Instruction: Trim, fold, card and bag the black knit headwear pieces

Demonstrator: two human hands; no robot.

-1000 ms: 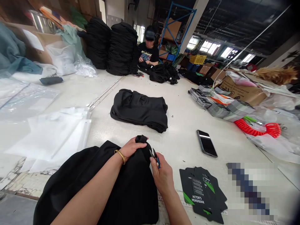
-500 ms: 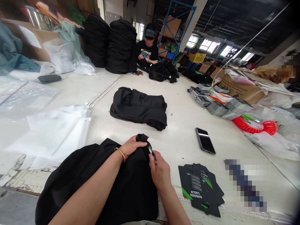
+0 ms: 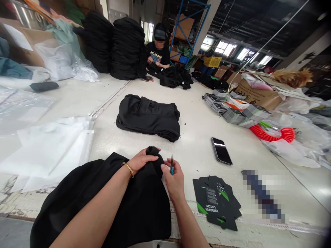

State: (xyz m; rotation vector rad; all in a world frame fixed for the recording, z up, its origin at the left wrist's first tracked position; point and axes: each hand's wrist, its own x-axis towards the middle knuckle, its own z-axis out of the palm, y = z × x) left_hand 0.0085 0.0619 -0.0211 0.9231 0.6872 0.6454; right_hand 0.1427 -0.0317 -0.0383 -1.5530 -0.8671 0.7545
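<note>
My left hand (image 3: 141,161) is closed on the bunched upper edge of a black cloth garment (image 3: 148,203), which spreads over the table's front edge below my arms. Beside it, my right hand (image 3: 176,181) holds small thread snips (image 3: 172,165) with a teal handle, their metal tip pointing upward. The thumb of that hand is at the cloth's edge; whether it pinches the fabric I cannot tell. Beyond both hands lies a folded stack of black cloth (image 3: 148,117).
To the right are black printed cards (image 3: 216,201), a phone (image 3: 221,151), a red coiled hose (image 3: 272,134) and small stacked packs (image 3: 235,115). White plastic bags (image 3: 51,144) lie left. Behind stand tall black cloth piles (image 3: 128,48); another person (image 3: 158,51) sits across the white table (image 3: 196,113).
The snips have come away from the cloth edge and turned upright in my right hand. My left hand keeps its hold. The whole view has shifted slightly.
</note>
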